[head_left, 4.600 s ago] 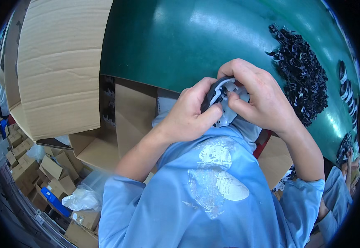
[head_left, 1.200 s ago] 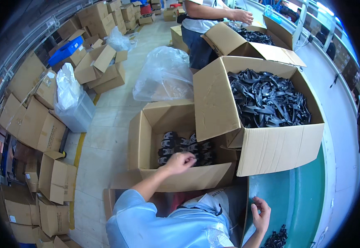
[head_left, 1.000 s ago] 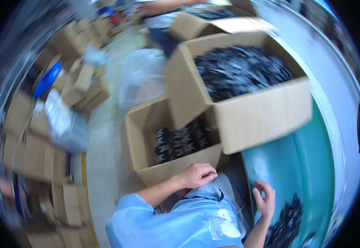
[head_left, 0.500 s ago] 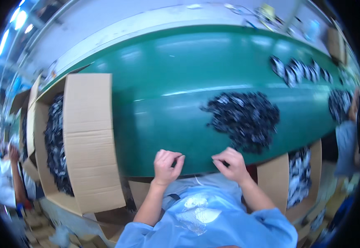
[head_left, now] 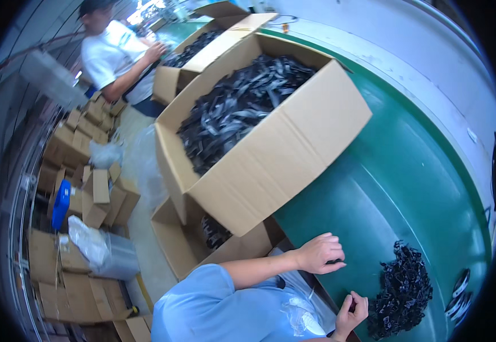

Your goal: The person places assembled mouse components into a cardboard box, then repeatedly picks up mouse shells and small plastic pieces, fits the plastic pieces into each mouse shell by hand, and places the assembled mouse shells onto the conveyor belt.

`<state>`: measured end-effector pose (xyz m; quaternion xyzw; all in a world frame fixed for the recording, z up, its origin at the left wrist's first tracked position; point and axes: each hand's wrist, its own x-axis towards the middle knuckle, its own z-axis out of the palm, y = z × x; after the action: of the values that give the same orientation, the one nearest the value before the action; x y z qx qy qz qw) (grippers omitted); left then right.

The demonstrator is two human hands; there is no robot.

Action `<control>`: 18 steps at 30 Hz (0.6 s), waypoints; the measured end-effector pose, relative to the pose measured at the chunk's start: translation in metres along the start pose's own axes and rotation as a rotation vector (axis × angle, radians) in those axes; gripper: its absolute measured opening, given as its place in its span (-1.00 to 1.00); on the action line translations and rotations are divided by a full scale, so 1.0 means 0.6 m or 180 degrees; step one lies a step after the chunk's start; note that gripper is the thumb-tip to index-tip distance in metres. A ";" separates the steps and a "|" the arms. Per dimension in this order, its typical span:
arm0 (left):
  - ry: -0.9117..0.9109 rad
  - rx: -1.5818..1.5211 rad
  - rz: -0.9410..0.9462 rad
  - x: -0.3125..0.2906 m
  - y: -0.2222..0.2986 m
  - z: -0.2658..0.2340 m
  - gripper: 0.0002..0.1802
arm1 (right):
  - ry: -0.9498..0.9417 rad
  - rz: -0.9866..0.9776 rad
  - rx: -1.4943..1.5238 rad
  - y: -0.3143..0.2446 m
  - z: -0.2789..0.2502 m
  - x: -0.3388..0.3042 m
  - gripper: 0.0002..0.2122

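Note:
Above the near edge of the green table, my left hand is closed, with thumb and fingers curled together. A small dark spot shows between its fingertips; whether this is a held piece or shadow is unclear. My right hand, lower in view, is also closed in a pinch, and what it holds, if anything, is hidden. Just right of it lies a heap of small black plastic-looking pieces. Left of and beyond my left hand, a large open carton is full of glossy black strips.
Under the large carton stands another open box with black pieces inside. A person in a white shirt works at a further carton. Stacked cardboard boxes and a grey bin crowd the left floor. Black-and-white bundles lie at right.
The view has swung to the left, bringing the large carton to the middle and the heap to the lower right. Both hands stay closed near the table edge.

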<state>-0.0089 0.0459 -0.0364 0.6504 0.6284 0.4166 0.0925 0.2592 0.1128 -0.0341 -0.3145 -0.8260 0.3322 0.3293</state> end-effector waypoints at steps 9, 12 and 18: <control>0.1072 0.0144 -0.0269 -0.194 0.029 -0.073 -0.85 | -0.0187 0.0250 -0.0481 -0.040 -0.014 0.021 -0.86; 0.1137 0.1500 -0.1070 -0.381 0.035 -0.151 -0.80 | -0.0207 0.0019 -0.0303 0.023 -0.005 0.000 -0.87; 0.0507 0.2805 -0.3818 -0.579 -0.134 -0.320 -0.39 | -0.0309 -0.0058 -0.0364 0.067 -0.006 -0.010 -0.85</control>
<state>-0.1469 -0.3267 -0.1140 0.1408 0.9887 0.0501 -0.0111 0.2776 0.1331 -0.0642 -0.3088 -0.8614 0.2964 0.2734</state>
